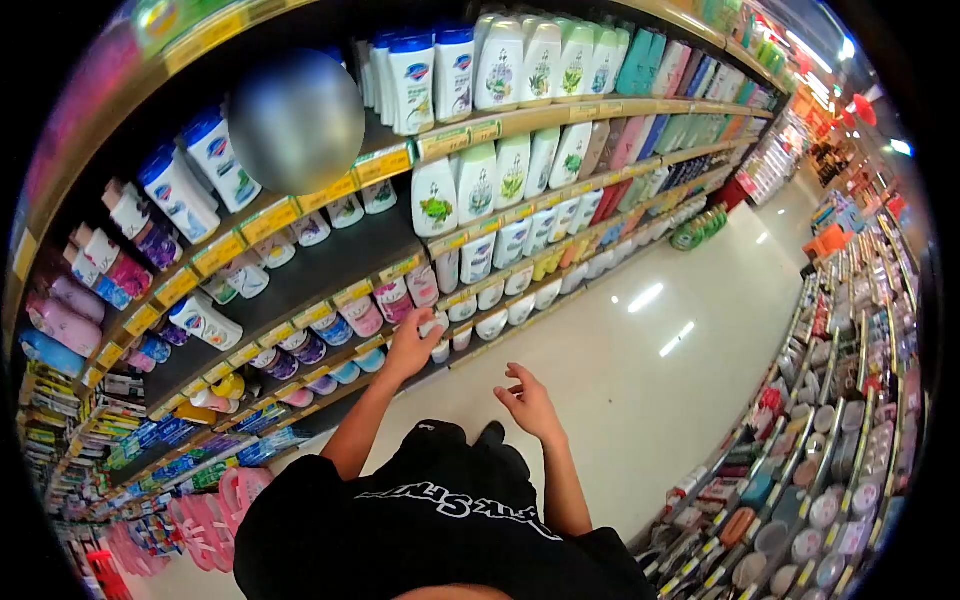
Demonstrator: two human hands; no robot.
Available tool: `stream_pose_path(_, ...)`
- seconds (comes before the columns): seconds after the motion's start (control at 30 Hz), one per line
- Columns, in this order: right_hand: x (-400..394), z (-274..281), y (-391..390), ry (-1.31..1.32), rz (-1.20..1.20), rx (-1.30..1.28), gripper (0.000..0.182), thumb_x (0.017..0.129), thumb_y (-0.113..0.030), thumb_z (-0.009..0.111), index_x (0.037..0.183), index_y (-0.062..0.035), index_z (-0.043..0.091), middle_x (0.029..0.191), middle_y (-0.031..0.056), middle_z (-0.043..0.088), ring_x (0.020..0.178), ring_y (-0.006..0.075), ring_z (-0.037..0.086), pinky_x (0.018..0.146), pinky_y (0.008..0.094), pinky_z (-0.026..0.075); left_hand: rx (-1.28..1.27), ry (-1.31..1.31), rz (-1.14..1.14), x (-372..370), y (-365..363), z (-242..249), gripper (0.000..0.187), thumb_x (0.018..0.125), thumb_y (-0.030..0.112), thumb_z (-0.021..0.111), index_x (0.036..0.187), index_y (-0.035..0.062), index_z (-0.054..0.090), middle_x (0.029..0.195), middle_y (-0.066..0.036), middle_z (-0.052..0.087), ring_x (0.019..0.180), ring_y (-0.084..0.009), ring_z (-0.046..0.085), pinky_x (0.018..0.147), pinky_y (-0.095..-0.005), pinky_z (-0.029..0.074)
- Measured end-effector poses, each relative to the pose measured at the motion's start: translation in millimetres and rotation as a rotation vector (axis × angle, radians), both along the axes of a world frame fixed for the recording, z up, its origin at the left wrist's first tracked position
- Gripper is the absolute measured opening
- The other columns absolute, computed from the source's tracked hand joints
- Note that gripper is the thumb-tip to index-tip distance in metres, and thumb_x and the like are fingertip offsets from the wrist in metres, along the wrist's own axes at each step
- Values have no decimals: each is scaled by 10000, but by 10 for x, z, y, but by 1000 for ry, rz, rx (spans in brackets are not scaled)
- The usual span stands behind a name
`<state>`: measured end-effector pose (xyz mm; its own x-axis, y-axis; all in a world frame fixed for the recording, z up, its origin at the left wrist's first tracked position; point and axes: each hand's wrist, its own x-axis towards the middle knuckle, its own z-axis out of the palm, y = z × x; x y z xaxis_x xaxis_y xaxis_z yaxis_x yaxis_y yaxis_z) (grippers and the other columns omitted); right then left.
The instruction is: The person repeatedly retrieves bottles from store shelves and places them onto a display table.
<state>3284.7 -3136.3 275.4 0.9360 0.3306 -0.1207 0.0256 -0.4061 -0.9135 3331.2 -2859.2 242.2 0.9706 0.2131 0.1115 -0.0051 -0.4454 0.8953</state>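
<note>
My left hand point(408, 346) reaches toward the lower shelves on the left, its fingers apart. A white bottle point(438, 324) shows right at its fingertips; whether they touch cannot be made out. Beside that hand stand pink-labelled bottles point(394, 299). Over the aisle floor, my right hand point(530, 402) has its fingers spread and slightly bent, with nothing in it. Higher up are white bottles with green leaf labels point(436, 197) and white bottles with blue caps point(412, 80).
Long shelves with yellow price strips point(360, 172) curve along my left. A pale, shiny floor point(610, 330) runs down the aisle. Low racks of small packaged goods point(790, 460) line the right. Pink slippers point(205, 530) hang at the lower left. Green items point(698, 230) sit by the far shelf end.
</note>
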Motion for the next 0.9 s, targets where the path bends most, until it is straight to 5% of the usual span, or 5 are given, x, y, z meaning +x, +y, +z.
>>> stream_pose_path(0.37, 1903, 389, 282, -391, 196, 88, 497, 883, -216, 668, 1290, 11, 495, 1235, 234, 568, 1139, 389, 555, 953, 413, 453, 177, -266, 347, 1356, 100, 720, 722, 846, 278, 739, 1413, 10, 382, 1345, -188, 491, 1240, -286, 494, 1004, -409, 424)
stream_pose_path(0.4, 2075, 352, 356, -506, 190, 75, 501, 870, -190, 701, 1299, -20, 506, 1237, 160, 573, 1042, 284, 605, 810, 366, 514, 160, -260, 373, 1469, 121, 760, 751, 833, 288, 753, 1418, 11, 373, 1339, -191, 498, 1235, -287, 498, 1000, -409, 427)
stream_pose_path(0.47, 2291, 443, 487, -504, 145, 104, 484, 874, -175, 692, 1295, -19, 508, 1225, 155, 578, 1031, 282, 603, 802, 362, 516, -46, -233, 314, 1634, 76, 996, 839, 780, 286, 807, 1421, 4, 345, 1294, -194, 536, 1205, -280, 523, 984, -408, 434)
stream_pose_path(0.73, 2757, 953, 940, -463, 237, 315, 457, 849, -115, 687, 1269, -22, 533, 1261, 207, 560, 1015, 313, 617, 872, 366, 508, -299, -98, 194, 1902, 352, 744, 571, 730, 128, 840, 1200, -21, 551, 1138, -149, 621, 1062, -242, 614, 902, -368, 480)
stream_pose_path(0.9, 2796, 1052, 1097, -494, 361, 325, 542, 780, -106, 714, 1283, -34, 526, 1304, 201, 530, 1103, 350, 566, 958, 409, 467, 119, -394, 59, 1684, 221, 926, 594, 621, 9, 795, 1181, 69, 607, 1162, -150, 571, 1098, -317, 579, 937, -375, 468)
